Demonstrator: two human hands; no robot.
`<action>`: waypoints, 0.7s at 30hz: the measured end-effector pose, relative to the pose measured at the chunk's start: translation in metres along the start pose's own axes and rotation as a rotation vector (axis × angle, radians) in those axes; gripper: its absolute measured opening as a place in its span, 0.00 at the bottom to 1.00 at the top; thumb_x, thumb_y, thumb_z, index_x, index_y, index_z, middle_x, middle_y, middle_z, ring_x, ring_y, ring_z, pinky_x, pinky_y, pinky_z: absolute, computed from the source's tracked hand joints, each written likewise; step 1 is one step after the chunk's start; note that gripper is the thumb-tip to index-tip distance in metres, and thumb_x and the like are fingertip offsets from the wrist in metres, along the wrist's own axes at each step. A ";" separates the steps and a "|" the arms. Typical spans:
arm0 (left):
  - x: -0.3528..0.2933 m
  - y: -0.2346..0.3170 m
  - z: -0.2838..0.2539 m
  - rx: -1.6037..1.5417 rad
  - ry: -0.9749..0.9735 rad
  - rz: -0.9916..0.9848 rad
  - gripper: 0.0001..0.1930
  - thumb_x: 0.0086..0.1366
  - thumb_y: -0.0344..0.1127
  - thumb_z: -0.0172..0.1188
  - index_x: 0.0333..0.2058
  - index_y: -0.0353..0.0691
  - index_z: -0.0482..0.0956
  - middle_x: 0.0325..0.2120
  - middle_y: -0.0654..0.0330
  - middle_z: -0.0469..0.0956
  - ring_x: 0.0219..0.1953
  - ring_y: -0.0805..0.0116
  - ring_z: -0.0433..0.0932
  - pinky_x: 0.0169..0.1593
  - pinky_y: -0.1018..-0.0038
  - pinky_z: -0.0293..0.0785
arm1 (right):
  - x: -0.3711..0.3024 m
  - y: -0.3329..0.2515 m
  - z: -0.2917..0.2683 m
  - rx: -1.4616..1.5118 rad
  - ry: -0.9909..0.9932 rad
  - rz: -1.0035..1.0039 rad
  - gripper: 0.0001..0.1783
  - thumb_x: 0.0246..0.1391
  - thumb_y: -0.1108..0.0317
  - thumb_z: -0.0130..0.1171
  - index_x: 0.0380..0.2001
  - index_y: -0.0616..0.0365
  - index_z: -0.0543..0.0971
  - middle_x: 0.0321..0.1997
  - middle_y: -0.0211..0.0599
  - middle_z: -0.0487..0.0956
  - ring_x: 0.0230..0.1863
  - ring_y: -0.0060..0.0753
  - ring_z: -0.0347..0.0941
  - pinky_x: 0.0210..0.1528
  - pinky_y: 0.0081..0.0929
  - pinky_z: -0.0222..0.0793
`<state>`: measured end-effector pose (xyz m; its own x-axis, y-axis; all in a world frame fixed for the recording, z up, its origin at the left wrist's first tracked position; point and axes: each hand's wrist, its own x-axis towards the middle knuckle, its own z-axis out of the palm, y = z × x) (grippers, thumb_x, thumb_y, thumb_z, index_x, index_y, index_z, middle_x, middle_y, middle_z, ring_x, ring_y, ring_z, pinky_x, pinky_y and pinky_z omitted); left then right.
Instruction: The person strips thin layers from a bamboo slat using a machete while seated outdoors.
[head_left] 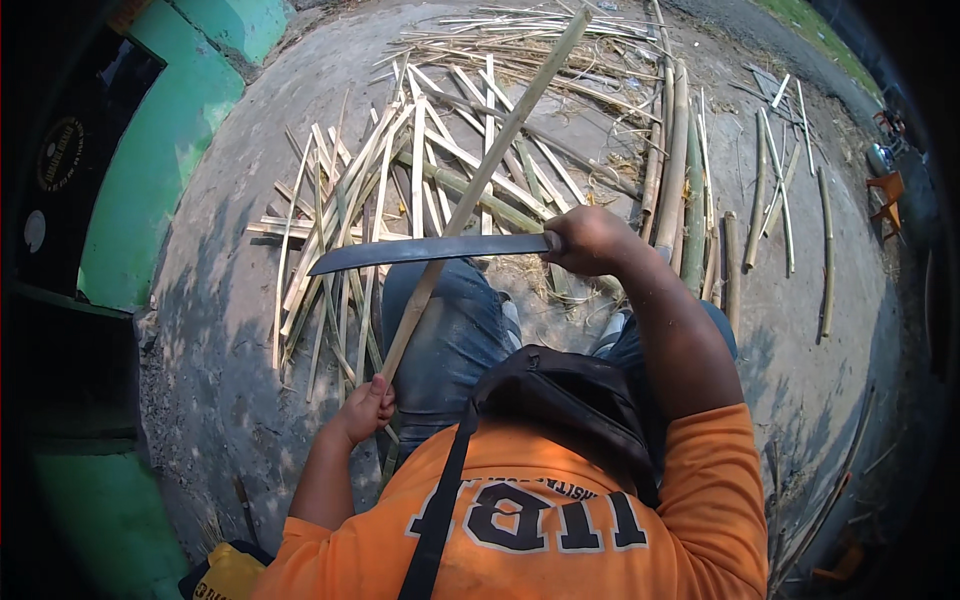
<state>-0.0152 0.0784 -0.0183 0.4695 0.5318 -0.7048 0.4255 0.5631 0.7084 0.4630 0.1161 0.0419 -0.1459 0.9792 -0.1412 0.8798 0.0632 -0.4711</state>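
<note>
Hands at work on a bamboo strip (480, 180): left hand (365, 405) is closed round the strip's near end, low beside the left knee, while right hand (590, 240) is wrapped tight on the handle of a long machete (430, 250), held up in front of the body.

Strip's long axis runs on a diagonal, from the L hand at lower left up & away to upper right, its far tip reaching past the scattered pile on the ground. Machete blade lies nearly level, pointing left from the R hand, & crosses the strip approx. a third of the way up from the L hand's grip. From this view the blade looks to be touching the strip at that crossing; whether the edge has bitten in can't be told. L hand is the nearer one to the strip's end; R hand sits well to the right of the strip, linked to it only via the blade.

Person is seated, knees in blue jeans (450, 330) under the crossing point, orange shirt (560, 510) & black bag (560, 390) in foreground. Split bamboo slats (390, 190) fan out over the concrete ground (230, 300) ahead; whole bamboo poles (680, 170) lie to the right. Green wall (160, 160) at left.
</note>
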 end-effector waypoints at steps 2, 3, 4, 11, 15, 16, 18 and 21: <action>-0.001 0.002 0.000 0.007 -0.001 0.003 0.36 0.70 0.78 0.39 0.29 0.47 0.63 0.20 0.70 0.57 0.21 0.78 0.52 0.25 0.78 0.51 | 0.007 0.033 0.003 0.094 0.087 0.074 0.13 0.54 0.57 0.66 0.35 0.54 0.85 0.33 0.52 0.84 0.39 0.59 0.80 0.45 0.49 0.75; 0.000 0.001 -0.001 -0.003 -0.011 -0.003 0.36 0.70 0.78 0.39 0.29 0.47 0.63 0.20 0.70 0.57 0.21 0.78 0.53 0.25 0.78 0.51 | 0.008 0.043 0.001 0.129 0.124 0.130 0.13 0.55 0.57 0.67 0.34 0.55 0.85 0.33 0.53 0.83 0.38 0.60 0.80 0.44 0.49 0.75; 0.001 0.001 -0.002 -0.012 -0.019 -0.010 0.36 0.71 0.78 0.39 0.29 0.46 0.63 0.20 0.70 0.58 0.21 0.78 0.53 0.26 0.78 0.51 | 0.009 0.048 0.000 0.176 0.173 0.185 0.14 0.55 0.57 0.68 0.33 0.58 0.84 0.32 0.55 0.83 0.37 0.62 0.79 0.43 0.47 0.75; 0.000 -0.005 0.004 0.012 0.035 0.043 0.35 0.71 0.77 0.41 0.28 0.47 0.63 0.20 0.70 0.58 0.22 0.78 0.54 0.26 0.78 0.52 | -0.001 0.014 -0.002 0.196 0.064 0.108 0.15 0.58 0.57 0.62 0.35 0.60 0.83 0.34 0.56 0.83 0.39 0.61 0.80 0.46 0.49 0.75; 0.001 -0.001 0.002 -0.020 0.023 0.025 0.35 0.70 0.77 0.42 0.29 0.47 0.63 0.20 0.71 0.57 0.22 0.79 0.54 0.26 0.79 0.51 | 0.002 -0.013 0.013 -0.105 -0.112 0.010 0.12 0.58 0.57 0.60 0.37 0.52 0.84 0.39 0.46 0.85 0.46 0.54 0.82 0.52 0.48 0.77; 0.001 -0.002 0.001 -0.020 0.014 0.014 0.35 0.70 0.78 0.42 0.29 0.47 0.63 0.20 0.71 0.57 0.22 0.79 0.53 0.25 0.79 0.51 | 0.002 -0.014 0.011 -0.120 -0.099 0.005 0.12 0.58 0.57 0.60 0.37 0.51 0.84 0.39 0.46 0.85 0.46 0.54 0.82 0.51 0.49 0.77; 0.002 -0.005 -0.002 -0.039 0.022 0.007 0.35 0.70 0.78 0.42 0.29 0.47 0.64 0.20 0.71 0.57 0.22 0.79 0.53 0.25 0.79 0.50 | 0.004 -0.013 0.000 -0.099 -0.088 0.030 0.12 0.58 0.56 0.61 0.37 0.51 0.85 0.37 0.46 0.85 0.44 0.55 0.82 0.50 0.49 0.76; 0.002 -0.001 0.000 -0.071 0.018 -0.017 0.36 0.69 0.78 0.42 0.29 0.47 0.64 0.20 0.71 0.56 0.21 0.79 0.53 0.25 0.79 0.50 | 0.005 0.017 -0.010 0.138 -0.029 0.183 0.16 0.56 0.55 0.69 0.34 0.58 0.84 0.32 0.52 0.83 0.36 0.57 0.80 0.44 0.46 0.75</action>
<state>-0.0142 0.0787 -0.0203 0.4480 0.5329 -0.7179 0.3771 0.6154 0.6922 0.4817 0.1244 0.0415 -0.0042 0.9658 -0.2591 0.8231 -0.1438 -0.5494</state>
